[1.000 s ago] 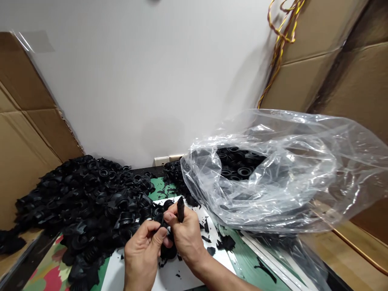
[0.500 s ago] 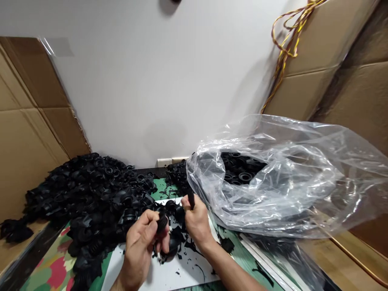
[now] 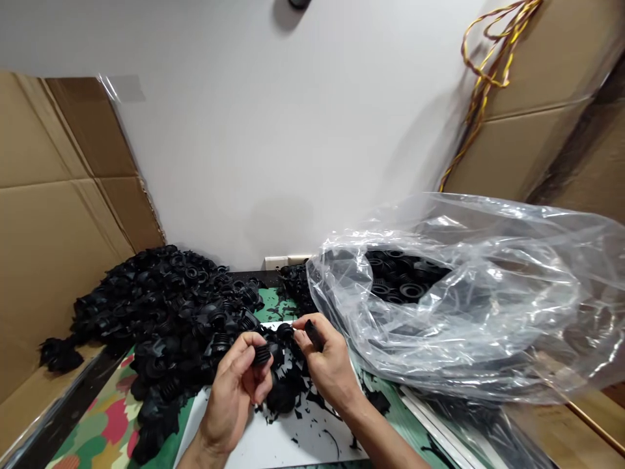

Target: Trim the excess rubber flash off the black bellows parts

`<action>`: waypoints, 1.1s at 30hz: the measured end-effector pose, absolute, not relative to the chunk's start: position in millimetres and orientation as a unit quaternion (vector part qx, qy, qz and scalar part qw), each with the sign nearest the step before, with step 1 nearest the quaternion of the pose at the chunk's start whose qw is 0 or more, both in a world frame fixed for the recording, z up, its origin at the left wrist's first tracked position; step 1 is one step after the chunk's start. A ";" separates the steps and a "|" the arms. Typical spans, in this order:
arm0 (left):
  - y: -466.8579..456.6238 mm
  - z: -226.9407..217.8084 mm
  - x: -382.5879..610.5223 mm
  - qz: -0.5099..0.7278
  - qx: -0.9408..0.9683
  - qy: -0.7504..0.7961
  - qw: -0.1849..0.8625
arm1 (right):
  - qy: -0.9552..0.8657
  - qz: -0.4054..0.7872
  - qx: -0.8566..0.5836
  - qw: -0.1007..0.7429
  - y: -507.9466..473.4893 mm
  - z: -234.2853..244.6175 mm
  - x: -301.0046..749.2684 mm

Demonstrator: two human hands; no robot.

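Observation:
My left hand [image 3: 233,391] is closed on a black ribbed rubber part [image 3: 262,355], pinched between thumb and fingers. My right hand [image 3: 328,365] grips a small dark-handled tool [image 3: 313,334] and also pinches another black rubber part [image 3: 284,331] at its fingertips. Both hands hover over a white board [image 3: 273,443] strewn with black rubber trimmings. A big heap of the same black rubber parts [image 3: 166,306] lies just left of my hands.
A large clear plastic bag [image 3: 469,293] with more black parts inside sits at the right. Cardboard boxes [image 3: 49,215] stand at the left and cardboard [image 3: 527,130] at the right. Yellow-red wires [image 3: 481,71] hang down the white wall. A patterned green mat [image 3: 102,423] covers the table.
My hands have drawn a little apart, each now with its own rubber part. The tool in my right hand has tipped from upright to slanted. The view has tilted down slightly.

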State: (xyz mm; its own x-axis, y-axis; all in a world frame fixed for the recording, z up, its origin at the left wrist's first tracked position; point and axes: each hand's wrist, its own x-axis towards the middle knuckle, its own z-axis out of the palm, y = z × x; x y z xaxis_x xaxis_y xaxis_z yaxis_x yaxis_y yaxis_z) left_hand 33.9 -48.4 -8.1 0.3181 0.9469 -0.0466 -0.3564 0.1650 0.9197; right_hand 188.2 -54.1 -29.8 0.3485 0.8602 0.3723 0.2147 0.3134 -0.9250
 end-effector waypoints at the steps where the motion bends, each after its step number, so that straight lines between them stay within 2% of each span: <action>1: -48.9 -7.9 33.6 0.477 0.460 0.345 0.664 | -0.511 0.269 -0.523 0.627 -55.3 -27.9 188.3; 5: -50.1 -5.8 32.5 0.492 0.554 0.380 0.553 | -0.508 0.328 -0.497 0.622 -58.3 -22.7 188.4; 8: -46.8 0.8 31.1 0.453 0.602 0.397 0.524 | -0.507 0.370 -0.465 0.625 -58.5 -22.4 186.8; 17: -43.2 17.5 38.3 0.411 0.528 0.417 0.615 | -0.491 0.394 -0.440 0.641 -57.3 -23.7 183.5; 33: -32.8 -6.0 29.4 0.403 0.517 0.404 0.638 | -0.505 0.421 -0.450 0.605 -54.5 -32.6 181.3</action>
State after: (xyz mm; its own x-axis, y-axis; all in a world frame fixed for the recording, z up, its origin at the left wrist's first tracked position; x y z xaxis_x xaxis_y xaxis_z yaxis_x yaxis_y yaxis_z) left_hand 29.4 -32.8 -6.0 0.3483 0.9322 -0.0986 -0.0977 0.1407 0.9852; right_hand 181.3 -54.5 -32.6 0.1357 0.9631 0.2324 -0.0540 0.2414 -0.9689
